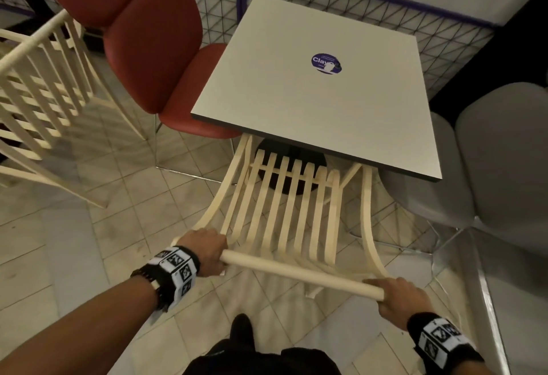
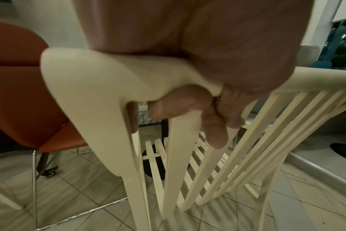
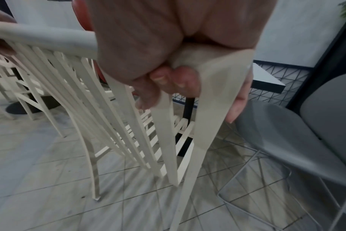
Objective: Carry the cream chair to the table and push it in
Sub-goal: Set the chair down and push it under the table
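Both hands are wrapped around the top rail (image 1: 299, 272) of the chair (image 1: 284, 196), one at each end. The left hand (image 1: 204, 251) curls over the rail's left corner; in the left wrist view its fingers (image 2: 180, 101) tuck under the rail where the outer post branches off. The right hand (image 1: 397, 294) grips the opposite end, its fingertips (image 3: 168, 81) closing beneath the rail between the slats. Holding the two ends most likely gives even control, so the chair goes in straight rather than swinging to one side.

Ahead of the hands, the chair's slatted back slopes away and its seat already reaches under the near edge of the desk (image 1: 296, 92). The dark pedestal base (image 1: 292, 164) shows through the slats beyond. The chair looks mostly pushed in, with a little travel perhaps left.

Just left of the left hand's line stands a red chair (image 1: 154, 33), also drawn up to the desk; right of the right hand sits a grey chair (image 1: 504, 167). The cream chair fits in the gap between them, so a straight push avoids knocking either. Farther left of the left hand is another cream slatted chair (image 1: 44, 89) on the tiled floor (image 1: 89, 241).
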Tool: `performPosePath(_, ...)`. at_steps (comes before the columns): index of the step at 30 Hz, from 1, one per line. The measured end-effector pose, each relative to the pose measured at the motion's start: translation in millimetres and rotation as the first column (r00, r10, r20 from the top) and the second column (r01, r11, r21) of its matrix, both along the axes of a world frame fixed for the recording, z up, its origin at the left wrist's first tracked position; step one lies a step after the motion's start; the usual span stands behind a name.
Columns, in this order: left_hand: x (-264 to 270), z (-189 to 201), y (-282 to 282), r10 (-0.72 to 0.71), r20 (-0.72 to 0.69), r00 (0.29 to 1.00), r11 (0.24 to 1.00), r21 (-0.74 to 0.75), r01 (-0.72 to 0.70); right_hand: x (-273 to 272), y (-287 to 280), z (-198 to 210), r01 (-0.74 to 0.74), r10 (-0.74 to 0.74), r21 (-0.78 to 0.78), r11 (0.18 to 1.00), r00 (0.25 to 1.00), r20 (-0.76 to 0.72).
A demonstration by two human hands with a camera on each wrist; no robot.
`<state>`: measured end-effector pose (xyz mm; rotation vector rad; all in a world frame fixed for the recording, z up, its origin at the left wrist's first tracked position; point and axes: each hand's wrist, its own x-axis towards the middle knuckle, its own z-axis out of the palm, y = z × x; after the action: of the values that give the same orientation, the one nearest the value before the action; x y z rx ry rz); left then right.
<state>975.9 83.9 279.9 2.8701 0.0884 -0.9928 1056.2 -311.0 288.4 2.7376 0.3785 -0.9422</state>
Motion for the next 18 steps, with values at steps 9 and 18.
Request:
performPosePath(9, 43, -25, 2, 0.010, 0.036, 0.999, 1.000, -0.003, -0.009, 52, 8, -16, 0.028, -0.028, 0.007, 1.000, 0.998, 0.055)
performPosePath(18, 41, -25, -1, 0.013, 0.068, 0.998, 0.999, 0.044, -0.016, 53, 3, -29, 0.052, -0.049, -0.029, 0.998, 0.992, 0.116)
